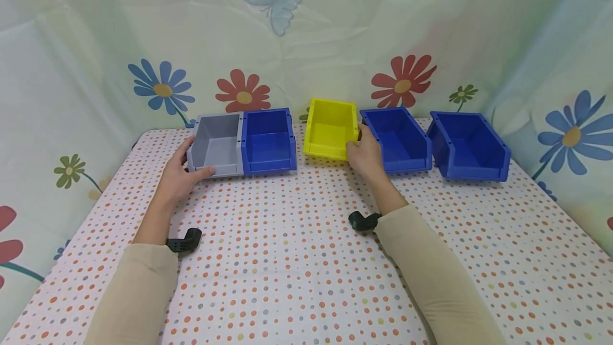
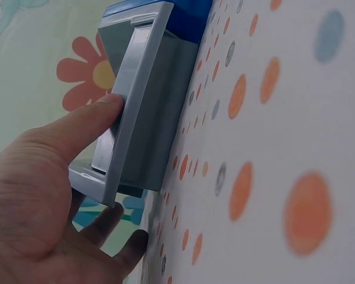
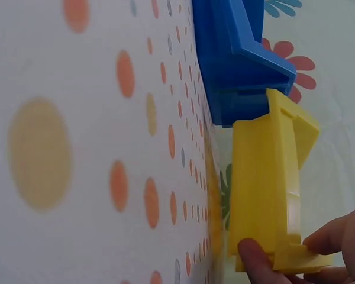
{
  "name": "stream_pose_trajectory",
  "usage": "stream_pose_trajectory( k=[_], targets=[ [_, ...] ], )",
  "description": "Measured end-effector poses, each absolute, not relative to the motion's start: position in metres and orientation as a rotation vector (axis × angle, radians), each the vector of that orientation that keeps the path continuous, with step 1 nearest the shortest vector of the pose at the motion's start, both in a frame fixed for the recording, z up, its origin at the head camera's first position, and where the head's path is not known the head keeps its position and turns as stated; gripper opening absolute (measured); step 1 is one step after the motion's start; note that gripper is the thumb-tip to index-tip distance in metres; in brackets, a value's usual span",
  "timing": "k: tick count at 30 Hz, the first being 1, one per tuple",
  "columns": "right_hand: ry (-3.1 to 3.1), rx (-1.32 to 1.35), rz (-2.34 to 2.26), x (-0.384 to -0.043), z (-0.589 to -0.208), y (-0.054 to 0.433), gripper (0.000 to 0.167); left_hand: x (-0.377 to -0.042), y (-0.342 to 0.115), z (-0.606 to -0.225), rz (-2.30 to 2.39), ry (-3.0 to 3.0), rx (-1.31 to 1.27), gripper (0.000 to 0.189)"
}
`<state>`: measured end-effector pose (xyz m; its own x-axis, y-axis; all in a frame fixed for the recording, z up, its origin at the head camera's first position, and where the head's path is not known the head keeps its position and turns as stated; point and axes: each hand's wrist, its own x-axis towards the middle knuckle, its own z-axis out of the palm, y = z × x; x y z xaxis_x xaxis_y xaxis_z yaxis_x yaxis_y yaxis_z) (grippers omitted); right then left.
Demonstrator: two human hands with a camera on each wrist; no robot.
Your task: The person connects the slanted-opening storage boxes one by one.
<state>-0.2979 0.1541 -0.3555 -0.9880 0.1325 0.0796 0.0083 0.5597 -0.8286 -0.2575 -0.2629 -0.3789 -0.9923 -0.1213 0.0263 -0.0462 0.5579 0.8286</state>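
My left hand point(image 1: 177, 179) grips the grey storage bin point(image 1: 214, 169) by its left front corner. The thumb point(image 2: 100, 112) lies on the front lip, the other fingers round the side wall. Snug against that bin's right side stands a blue bin point(image 1: 271, 166). With my right hand point(image 1: 366, 156) I pinch a smaller yellow bin point(image 1: 330, 150) at its right edge, fingertips on the side wall. In the right wrist view a gap shows between the yellow bin point(image 3: 254, 177) and the dotted cloth, so it is held up off the table.
Right of the yellow bin are two more blue bins, a near one point(image 1: 397, 142) and a far one point(image 1: 474, 148). All face forward along the table's back edge. A dotted cloth point(image 1: 278, 260) covers the table, with flowered curtain point(image 1: 311, 41) behind and at both sides.
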Motion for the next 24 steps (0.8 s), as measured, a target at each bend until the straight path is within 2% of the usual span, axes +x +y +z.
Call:
stream_pose_trajectory(
  k=[24],
  targets=[
    [-2.521, -0.029, 1.503, -0.2976, -0.3502, 0.1545, 0.059, -0.2653, -0.2662, -0.3742, -1.471, -2.738, 0.102, 0.103]
  ],
)
